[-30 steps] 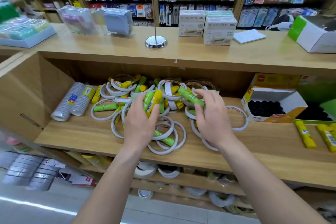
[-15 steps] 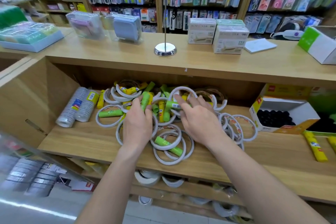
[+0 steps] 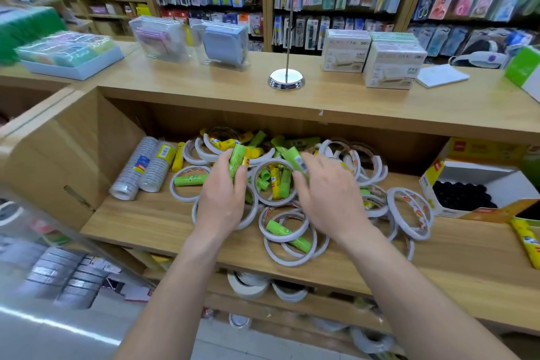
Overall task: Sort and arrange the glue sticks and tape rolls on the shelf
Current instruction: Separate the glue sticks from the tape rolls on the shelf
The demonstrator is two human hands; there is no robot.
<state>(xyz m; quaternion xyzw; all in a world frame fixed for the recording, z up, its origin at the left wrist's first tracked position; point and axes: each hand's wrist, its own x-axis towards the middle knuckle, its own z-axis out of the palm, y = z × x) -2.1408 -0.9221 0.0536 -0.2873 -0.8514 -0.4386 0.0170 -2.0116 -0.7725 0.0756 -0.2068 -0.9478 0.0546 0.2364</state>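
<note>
Little writing can be read: two white cardboard boxes (image 3: 344,51) on the pale wooden desk (image 3: 204,96), at the upper right of the frame, each carry a small grey mark that looks like "deli". The other labels are too blurred to read.

On the wooden shelf (image 3: 140,225) under the desk, in the middle of the frame, lies the mixed heap. It is made of thin white tape rolls (image 3: 409,213), flat hoops lying over one another and too many to count, and short round plastic glue sticks in lime green and yellow scattered through them. One green stick (image 3: 190,180) lies alone inside a hoop at the left of the heap. Two more lie inside the hoops at its front edge.

The left hand (image 3: 222,202) has its fingers curled round a bunch of green glue sticks (image 3: 237,159) with a yellow one among them; how many it holds cannot be told. The right hand (image 3: 330,199) grips one green glue stick with a white barcode label (image 3: 293,158), tilted above the heap.

Two clear-wrapped sleeves of transparent tape rolls (image 3: 137,169) lie side by side at the left end of the shelf. At the right stands one open yellow and white cardboard box (image 3: 438,172) of round black items. One chrome disc base with a thin rod (image 3: 286,79) stands on the desk.
</note>
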